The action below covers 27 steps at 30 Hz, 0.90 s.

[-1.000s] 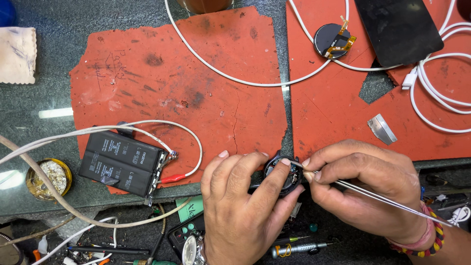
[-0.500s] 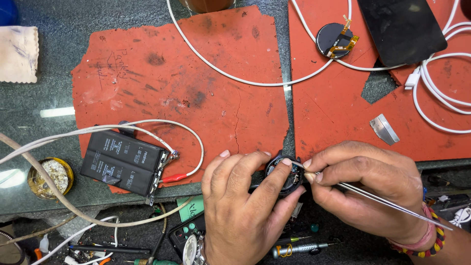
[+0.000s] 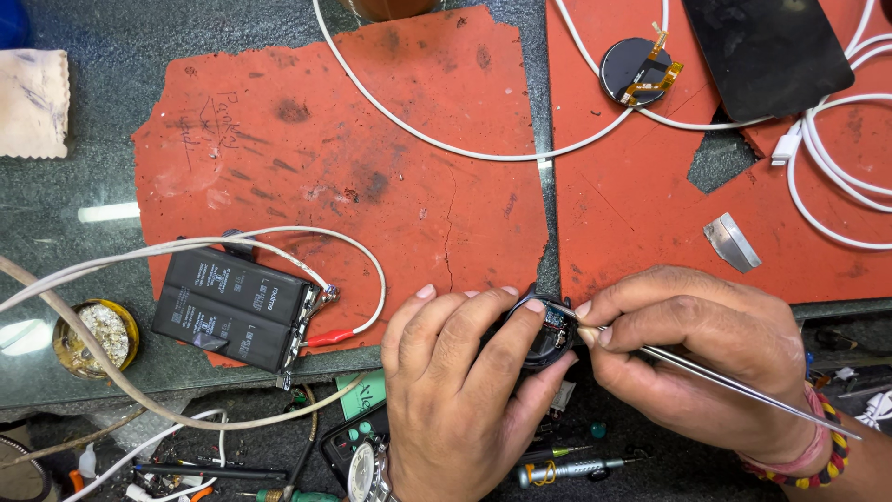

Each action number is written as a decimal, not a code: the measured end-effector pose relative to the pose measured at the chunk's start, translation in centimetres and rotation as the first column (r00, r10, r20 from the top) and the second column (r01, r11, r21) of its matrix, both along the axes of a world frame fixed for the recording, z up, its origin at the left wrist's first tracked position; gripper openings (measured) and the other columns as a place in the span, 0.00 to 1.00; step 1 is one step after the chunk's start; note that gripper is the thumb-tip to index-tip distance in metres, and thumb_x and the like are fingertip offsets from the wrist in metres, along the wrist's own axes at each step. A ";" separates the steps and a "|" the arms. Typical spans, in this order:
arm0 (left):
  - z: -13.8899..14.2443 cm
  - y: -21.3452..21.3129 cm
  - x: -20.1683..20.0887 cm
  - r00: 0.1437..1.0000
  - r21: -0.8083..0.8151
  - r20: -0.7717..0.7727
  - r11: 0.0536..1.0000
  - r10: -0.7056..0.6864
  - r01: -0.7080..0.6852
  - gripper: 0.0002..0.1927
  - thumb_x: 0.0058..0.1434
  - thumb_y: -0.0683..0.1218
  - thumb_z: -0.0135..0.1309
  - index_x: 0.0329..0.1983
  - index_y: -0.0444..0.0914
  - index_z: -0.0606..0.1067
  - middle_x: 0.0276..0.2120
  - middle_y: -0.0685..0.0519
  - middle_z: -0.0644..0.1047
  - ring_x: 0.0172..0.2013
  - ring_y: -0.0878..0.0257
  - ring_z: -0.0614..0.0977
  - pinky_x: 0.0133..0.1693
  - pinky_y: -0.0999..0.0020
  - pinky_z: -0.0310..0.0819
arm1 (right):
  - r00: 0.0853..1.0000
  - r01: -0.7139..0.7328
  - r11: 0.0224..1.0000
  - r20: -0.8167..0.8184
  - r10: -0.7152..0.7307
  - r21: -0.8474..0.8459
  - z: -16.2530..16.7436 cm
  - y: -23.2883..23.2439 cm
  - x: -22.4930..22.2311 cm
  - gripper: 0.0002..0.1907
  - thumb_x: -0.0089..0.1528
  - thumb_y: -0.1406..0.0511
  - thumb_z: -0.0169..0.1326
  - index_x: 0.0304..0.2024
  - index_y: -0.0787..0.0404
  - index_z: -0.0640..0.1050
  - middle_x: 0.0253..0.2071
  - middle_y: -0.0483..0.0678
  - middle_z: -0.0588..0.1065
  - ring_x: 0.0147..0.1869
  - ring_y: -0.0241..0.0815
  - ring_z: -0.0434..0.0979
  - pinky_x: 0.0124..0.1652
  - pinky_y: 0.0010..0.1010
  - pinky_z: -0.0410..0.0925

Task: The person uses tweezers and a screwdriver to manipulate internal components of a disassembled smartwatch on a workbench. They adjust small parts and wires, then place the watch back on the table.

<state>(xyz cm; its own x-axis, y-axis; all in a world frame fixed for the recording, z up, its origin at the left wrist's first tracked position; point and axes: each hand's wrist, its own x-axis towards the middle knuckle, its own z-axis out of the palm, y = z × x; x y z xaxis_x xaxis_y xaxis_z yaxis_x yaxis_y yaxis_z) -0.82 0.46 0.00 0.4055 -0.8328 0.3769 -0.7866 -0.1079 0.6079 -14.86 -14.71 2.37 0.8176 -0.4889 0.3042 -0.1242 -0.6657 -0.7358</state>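
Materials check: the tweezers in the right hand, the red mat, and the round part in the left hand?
Tweezers, in the right hand: bare metal by the look, thin, silver and shiny.
Red mat: probably rubber or silicone, matte, stained, cracked and torn at the edges.
Round part, in the left hand: dark shell, likely plastic; mostly hidden by fingers, so uncertain.

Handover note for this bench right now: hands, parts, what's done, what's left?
Left hand: grips the small round device body at the front edge of the red mat.
Right hand: holds metal tweezers, tips at the open body.
Parts: round display with flex cable lies apart on the right mat; two black batteries lie left.
Done: display is off.
Left: tweezer work inside the body; display not refitted.
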 end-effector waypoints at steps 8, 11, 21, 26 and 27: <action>0.0 0.0 0.1 1.000 -0.004 0.004 1.000 -0.008 0.008 0.24 0.57 0.53 0.69 0.53 0.43 0.77 0.51 0.56 0.76 0.54 0.57 0.76 0.63 0.49 0.62 | 1.000 0.004 1.000 -0.008 -0.004 0.019 -0.1 0.0 -0.1 0.10 0.52 0.72 0.66 0.30 0.58 0.77 0.37 0.45 0.81 0.40 0.34 0.85 0.37 0.21 0.79; 0.0 0.0 0.0 1.000 -0.005 -0.001 1.000 -0.006 0.006 0.24 0.56 0.53 0.69 0.53 0.43 0.77 0.51 0.56 0.76 0.54 0.58 0.76 0.63 0.49 0.62 | 1.000 0.007 1.000 -0.006 -0.007 0.024 -0.2 -0.1 -0.2 0.10 0.52 0.72 0.66 0.30 0.58 0.77 0.37 0.45 0.81 0.40 0.33 0.85 0.37 0.21 0.79; 0.1 0.0 0.0 1.000 0.010 0.022 1.000 -0.013 0.012 0.23 0.58 0.54 0.68 0.54 0.42 0.77 0.52 0.55 0.76 0.54 0.57 0.75 0.63 0.49 0.61 | 1.000 0.015 1.000 -0.011 -0.015 0.019 -0.3 -0.2 -0.4 0.10 0.53 0.72 0.66 0.30 0.58 0.76 0.36 0.45 0.81 0.39 0.33 0.86 0.35 0.20 0.78; 0.1 0.1 0.0 0.999 0.015 0.028 1.000 -0.016 0.015 0.23 0.59 0.54 0.68 0.54 0.43 0.77 0.52 0.55 0.76 0.55 0.57 0.75 0.63 0.49 0.61 | 1.000 0.019 0.999 -0.021 -0.018 0.027 -0.2 -0.2 -0.4 0.10 0.53 0.71 0.66 0.30 0.58 0.76 0.36 0.45 0.82 0.39 0.33 0.86 0.35 0.20 0.78; 0.1 0.1 0.0 0.999 0.013 0.029 1.000 -0.016 0.015 0.23 0.59 0.54 0.68 0.54 0.43 0.77 0.52 0.55 0.76 0.55 0.57 0.75 0.63 0.50 0.61 | 0.999 0.023 0.999 -0.026 -0.022 0.032 -0.2 -0.2 -0.4 0.10 0.53 0.71 0.66 0.30 0.58 0.77 0.36 0.45 0.82 0.39 0.33 0.86 0.36 0.20 0.78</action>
